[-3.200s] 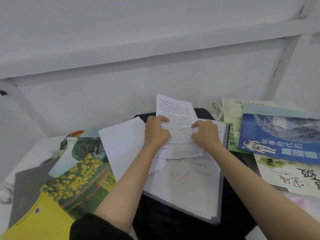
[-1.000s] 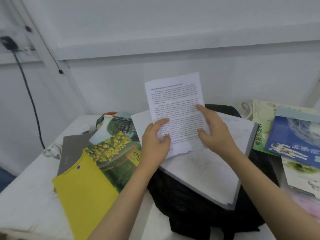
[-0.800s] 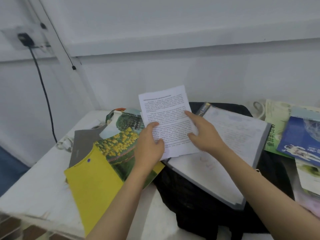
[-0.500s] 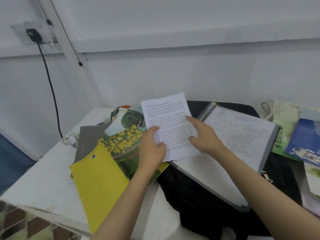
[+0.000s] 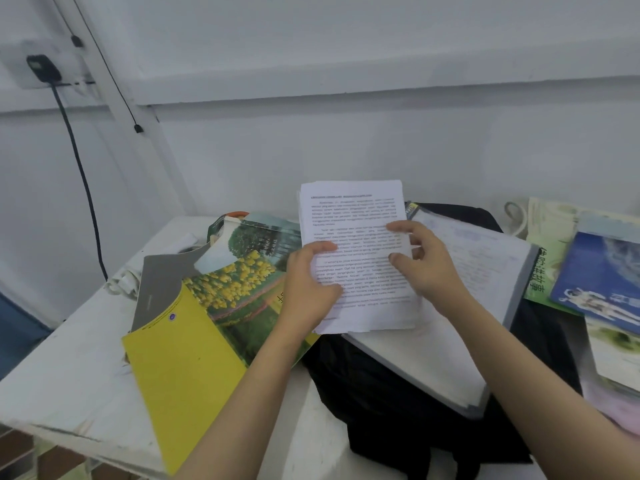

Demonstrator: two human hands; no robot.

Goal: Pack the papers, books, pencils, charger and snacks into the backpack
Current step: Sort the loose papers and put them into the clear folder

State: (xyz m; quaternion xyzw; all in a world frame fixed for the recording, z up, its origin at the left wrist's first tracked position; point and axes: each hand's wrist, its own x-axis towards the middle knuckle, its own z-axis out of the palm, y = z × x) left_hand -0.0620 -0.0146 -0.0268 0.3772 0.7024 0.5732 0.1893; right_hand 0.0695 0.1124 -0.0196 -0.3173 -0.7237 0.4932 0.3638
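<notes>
Both hands [image 5: 308,282] grip printed papers [image 5: 356,258] above black backpack [image 5: 398,403].

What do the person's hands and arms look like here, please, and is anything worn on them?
Both the left hand and the right hand are bare: no gloves, rings, watch or bracelet show. Both forearms are uncovered as far as the frame's lower edge, so no sleeve is visible now. The fingers carry no markings that can be made out.
</notes>
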